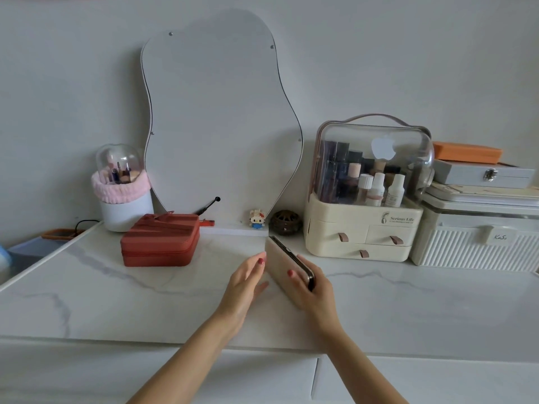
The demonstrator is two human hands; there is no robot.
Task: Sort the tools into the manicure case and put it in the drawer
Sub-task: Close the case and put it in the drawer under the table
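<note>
You're gripping the beige case [287,265] on edge with your right hand [313,290], your left hand [248,282] lying flat-fingered beside it on the marble counter [116,301].

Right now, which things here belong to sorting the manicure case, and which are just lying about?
Job: beige manicure case, right hand gripping it, left hand open beside it.

Lying about: red zip case, mirror, cosmetics organiser, toy figure.

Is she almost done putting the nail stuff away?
Nearly, it seems. No loose tools show on the table, and the beige case looks closed. The right hand grips it, tilted on edge, with the left hand open beside it. Left to do: put it in a drawer.
</note>
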